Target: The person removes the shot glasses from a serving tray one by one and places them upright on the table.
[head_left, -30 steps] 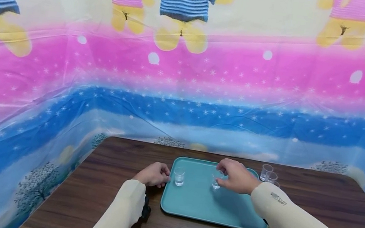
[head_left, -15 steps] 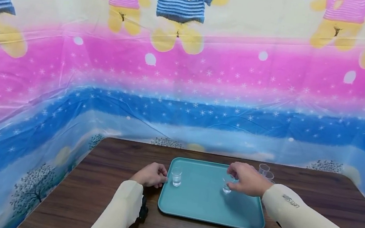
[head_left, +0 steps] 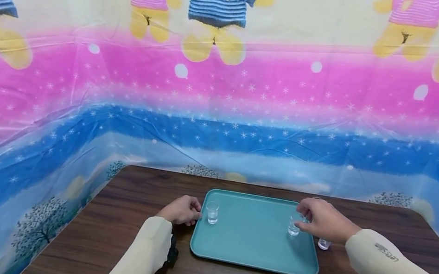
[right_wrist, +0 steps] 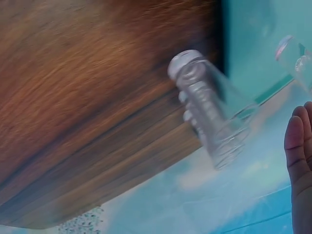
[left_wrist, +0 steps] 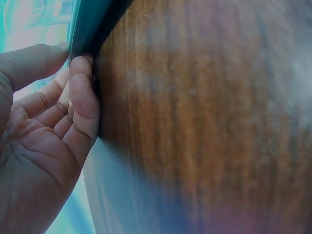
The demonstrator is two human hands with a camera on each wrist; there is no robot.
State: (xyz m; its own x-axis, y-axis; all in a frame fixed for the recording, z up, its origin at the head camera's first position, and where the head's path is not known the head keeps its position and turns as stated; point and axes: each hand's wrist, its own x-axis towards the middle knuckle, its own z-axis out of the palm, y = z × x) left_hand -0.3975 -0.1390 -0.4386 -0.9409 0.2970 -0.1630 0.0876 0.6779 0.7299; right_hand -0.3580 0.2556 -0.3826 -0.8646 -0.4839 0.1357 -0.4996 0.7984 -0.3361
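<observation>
We saw the left hand [head_left: 183,210] pinch the tray [head_left: 246,248] by its edge; the right hand [head_left: 326,221] had fingers clamped on a cup [head_left: 293,230] at the tray's right side; a jerky release, we judged, could topple it.

Site: a screened-off spot built round one table [head_left: 126,231]; what room lies beyond, home, office or studio, cannot be told. Evidence: printed sheeting [head_left: 220,132] hangs along the table's far edge, wraps round both far corners and runs down past the left edge, with visible creases. Print is of nursery type: bears [head_left: 219,8] in striped shirts, snowflakes [head_left: 251,87] over pink and blue, trees [head_left: 41,219] lower down. Tabletop is dark wood-grain, far corners rounded. The turquoise tray [head_left: 246,248] and small clear cups [head_left: 212,213] would suit canteen or household alike.
</observation>
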